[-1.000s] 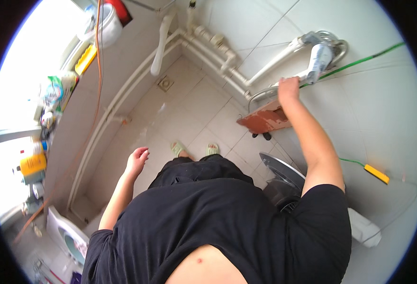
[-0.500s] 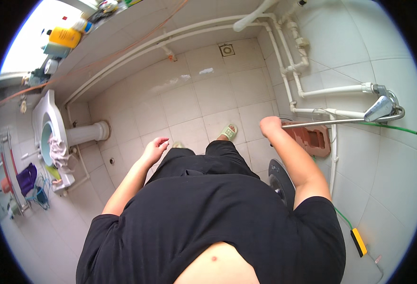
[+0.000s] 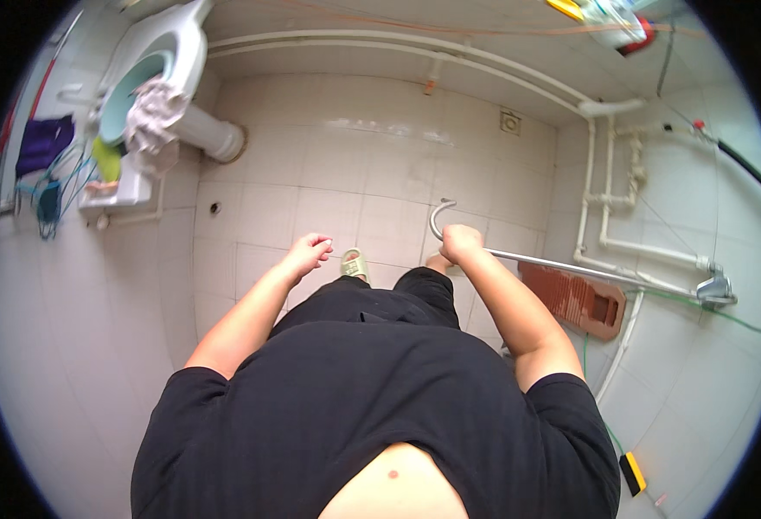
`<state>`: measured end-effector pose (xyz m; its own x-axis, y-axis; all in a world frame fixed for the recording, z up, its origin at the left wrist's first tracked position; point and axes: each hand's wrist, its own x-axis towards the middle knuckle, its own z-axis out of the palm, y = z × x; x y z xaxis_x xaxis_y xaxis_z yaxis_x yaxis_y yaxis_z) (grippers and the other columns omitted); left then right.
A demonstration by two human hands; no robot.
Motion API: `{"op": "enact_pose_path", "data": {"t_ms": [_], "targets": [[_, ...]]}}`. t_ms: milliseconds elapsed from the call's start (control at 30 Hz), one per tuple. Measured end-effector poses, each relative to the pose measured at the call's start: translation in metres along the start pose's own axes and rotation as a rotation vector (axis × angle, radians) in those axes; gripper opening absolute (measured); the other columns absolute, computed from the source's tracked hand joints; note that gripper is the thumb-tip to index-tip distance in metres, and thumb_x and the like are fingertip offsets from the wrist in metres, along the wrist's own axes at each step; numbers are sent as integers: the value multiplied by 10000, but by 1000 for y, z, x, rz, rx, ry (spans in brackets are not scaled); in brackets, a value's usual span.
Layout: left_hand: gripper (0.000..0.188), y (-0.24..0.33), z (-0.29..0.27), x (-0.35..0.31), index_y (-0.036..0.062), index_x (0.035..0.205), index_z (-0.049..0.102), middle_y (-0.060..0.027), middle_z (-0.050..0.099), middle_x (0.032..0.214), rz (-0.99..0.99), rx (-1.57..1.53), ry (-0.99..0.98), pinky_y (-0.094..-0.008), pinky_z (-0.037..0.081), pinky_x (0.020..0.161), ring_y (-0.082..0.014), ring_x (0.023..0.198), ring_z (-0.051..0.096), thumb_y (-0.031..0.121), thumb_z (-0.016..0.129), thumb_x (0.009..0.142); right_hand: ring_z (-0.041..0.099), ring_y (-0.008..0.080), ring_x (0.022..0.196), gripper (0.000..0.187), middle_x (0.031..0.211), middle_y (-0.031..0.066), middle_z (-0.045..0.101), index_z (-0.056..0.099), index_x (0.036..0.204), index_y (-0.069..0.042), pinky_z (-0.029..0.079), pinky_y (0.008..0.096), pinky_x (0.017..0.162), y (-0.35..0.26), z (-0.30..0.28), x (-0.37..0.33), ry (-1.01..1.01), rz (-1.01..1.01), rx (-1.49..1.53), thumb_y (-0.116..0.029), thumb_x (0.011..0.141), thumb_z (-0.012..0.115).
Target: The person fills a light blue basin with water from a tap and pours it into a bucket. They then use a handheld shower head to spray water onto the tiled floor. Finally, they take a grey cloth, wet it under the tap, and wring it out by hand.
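Note:
My right hand [image 3: 463, 245] is closed round a long metal tap spout [image 3: 562, 266], close to its hooked free end [image 3: 437, 218]. At the other end the spout meets a chrome tap [image 3: 714, 290] by the right wall. My left hand [image 3: 311, 253] hangs over the floor left of my legs, fingers loosely bent and apart, with nothing visible in it. A light green slipper [image 3: 354, 264] is on my left foot; my right foot is partly hidden behind my trouser leg and right hand.
At the far left stands a white pedestal washbasin [image 3: 192, 60] with a crumpled pale cloth [image 3: 151, 121] over its rim. A reddish-brown ridged pan [image 3: 571, 298] lies under the spout. White pipes [image 3: 584, 199] run along the walls. A yellow-black brush-like thing [image 3: 632, 474] is at lower right.
My view has shifted, bringing the washbasin higher in the picture. The spout's hooked end now shows beyond my right hand, which keeps its grip. My feet have moved; the left slipper is plainer.

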<state>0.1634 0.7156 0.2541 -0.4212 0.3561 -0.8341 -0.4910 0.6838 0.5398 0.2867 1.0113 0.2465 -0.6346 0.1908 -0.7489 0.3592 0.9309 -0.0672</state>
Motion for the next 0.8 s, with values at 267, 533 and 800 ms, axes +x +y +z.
{"op": "enact_pose_path", "data": {"t_ms": [267, 533, 800], "targets": [[286, -68, -54, -36, 39, 1043, 466, -83, 537, 949, -85, -529, 31, -297, 457, 684, -164, 811, 531, 255, 431, 860, 595, 271, 776, 293, 857, 140, 608, 614, 822, -31, 471, 356, 710, -173, -51, -1, 6, -175, -15, -298, 718, 552], [536, -78, -38, -32, -9, 1229, 213, -194, 455, 1107, -129, -1128, -101, -398, 392, 867, -293, 1013, 467, 337, 402, 865, 578, 154, 526, 329, 647, 84, 588, 517, 986, 9, 468, 281, 440, -240, -58, -28, -303, -190, 438, -262, 800, 491], [489, -62, -35, -28, 10, 1167, 271, -131, 541, 897, 33, -1567, -21, -392, 459, 723, -253, 796, 558, 344, 434, 849, 572, 129, 614, 376, 745, 72, 568, 433, 1121, -12, 454, 241, 533, -234, -40, -54, -302, -436, 669, -141, 782, 534]]}}
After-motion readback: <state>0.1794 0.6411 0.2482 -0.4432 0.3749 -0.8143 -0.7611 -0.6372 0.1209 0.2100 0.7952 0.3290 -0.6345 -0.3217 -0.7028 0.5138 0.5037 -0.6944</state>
